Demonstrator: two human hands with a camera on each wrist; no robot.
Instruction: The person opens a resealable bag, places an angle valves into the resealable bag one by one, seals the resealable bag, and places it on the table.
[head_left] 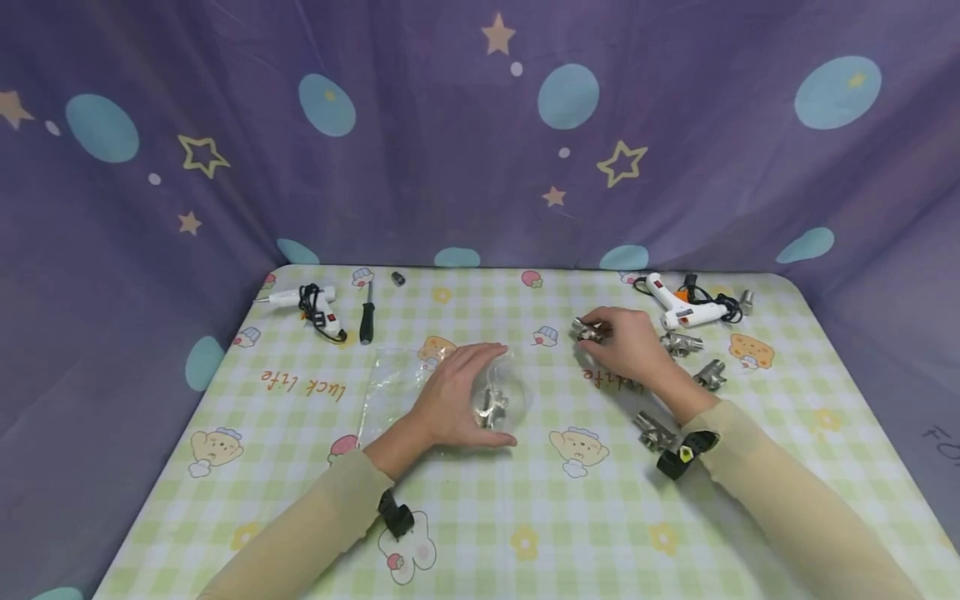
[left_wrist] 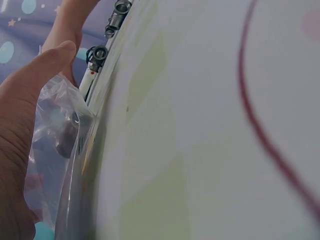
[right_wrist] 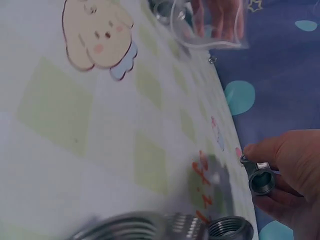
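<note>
My right hand (head_left: 626,342) pinches a silvery metal pipe fitting (head_left: 587,330) just above the cloth. In the right wrist view that fitting (right_wrist: 262,181) shows a round open end between thumb and fingers. My left hand (head_left: 453,400) is spread over a clear plastic bag (head_left: 386,392), thumb and fingers wide apart near its mouth. The left fingers show through the plastic in the right wrist view; whether they are inside it I cannot tell. Metal fittings (head_left: 491,406) lie in the bag. Loose threaded fittings (head_left: 655,431) rest beside my right wrist.
More fittings (head_left: 710,375) lie at the right, one small cylinder (head_left: 747,300) farther back. A white glue gun (head_left: 693,312) with a coiled cord stands back right, another glue gun (head_left: 318,310) back left. A screwdriver (head_left: 367,321) and a small dark piece (head_left: 398,278) lie nearby.
</note>
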